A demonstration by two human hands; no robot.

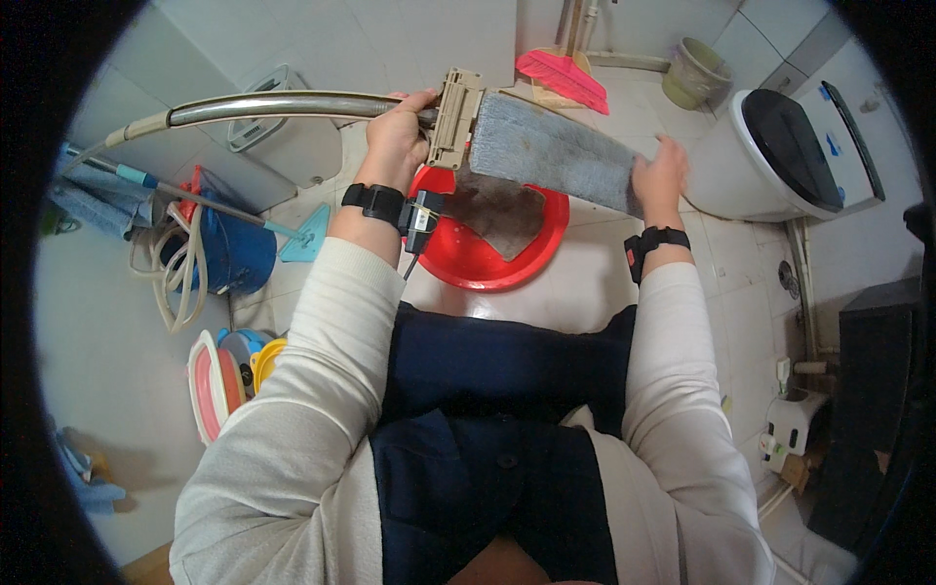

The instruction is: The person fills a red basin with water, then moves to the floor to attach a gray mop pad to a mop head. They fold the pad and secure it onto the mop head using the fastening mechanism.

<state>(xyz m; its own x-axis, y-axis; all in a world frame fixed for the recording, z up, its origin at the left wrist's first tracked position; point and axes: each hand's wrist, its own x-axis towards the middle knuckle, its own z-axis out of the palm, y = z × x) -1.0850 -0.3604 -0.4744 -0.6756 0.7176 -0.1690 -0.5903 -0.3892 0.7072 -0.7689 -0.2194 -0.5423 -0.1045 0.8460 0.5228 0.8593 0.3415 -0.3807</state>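
A flat mop lies across my view, its shiny metal pole (283, 105) running off to the left. My left hand (398, 136) is closed around the pole just beside the beige mop head clamp (454, 119). From the clamp a grey-blue mop pad (556, 146) stretches to the right. Its far end is gripped by my right hand (663, 177), fingers partly hidden and slightly blurred. Below the pad stands a red basin (478, 280). A dark brown-grey cloth (512, 219) lies in it, partly covered by the pad.
At left are a blue bucket (234, 255) with a pale hose (185, 263), a teal squeegee (307, 236) and a folding pink-white basin (210, 385). A pink broom (561, 78) and green bin (694, 73) stand at the back. A toilet (770, 156) is at right.
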